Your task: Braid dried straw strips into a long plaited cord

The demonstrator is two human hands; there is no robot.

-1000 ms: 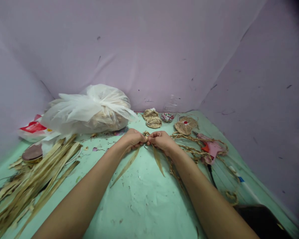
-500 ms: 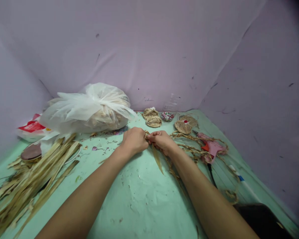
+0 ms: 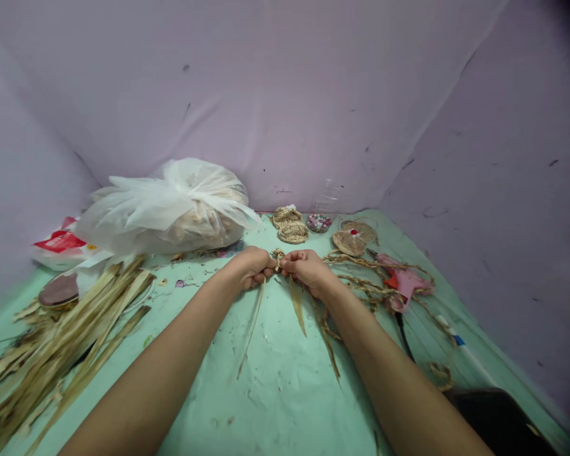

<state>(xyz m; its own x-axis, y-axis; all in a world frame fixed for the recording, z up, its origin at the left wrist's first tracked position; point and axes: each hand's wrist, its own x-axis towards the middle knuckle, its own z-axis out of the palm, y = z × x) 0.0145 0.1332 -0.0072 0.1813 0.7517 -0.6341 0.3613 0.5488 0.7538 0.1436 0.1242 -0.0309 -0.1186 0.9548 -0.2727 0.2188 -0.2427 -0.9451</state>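
Note:
Both my hands meet at the middle of the table around a small knotted piece of dried-fibre braid (image 3: 278,254). My left hand (image 3: 255,266) is closed in a pinch on a thin fibre strand (image 3: 253,329), which hangs below it. My right hand (image 3: 306,269) pinches the braid from the other side; a wider fibre strip (image 3: 297,304) hangs under its fingers. More braided rope (image 3: 356,282) runs from beside my right hand to the right. Just beyond my hands lie round woven fibre pieces (image 3: 293,233). The exact grip at the fingertips is too small to make out.
A tied white plastic bag (image 3: 171,209) stands at the back left, with loose dried strips (image 3: 76,342) before it. Right of my hands are a container of beads (image 3: 318,222), woven discs with a red bead (image 3: 349,242), a pink glue gun (image 3: 411,283), a pen (image 3: 475,358) and a dark object (image 3: 503,415).
My left hand has turned and shifted slightly left, baring the knotted braid between my hands. A thin strand now hangs from it. My right hand has hardly moved.

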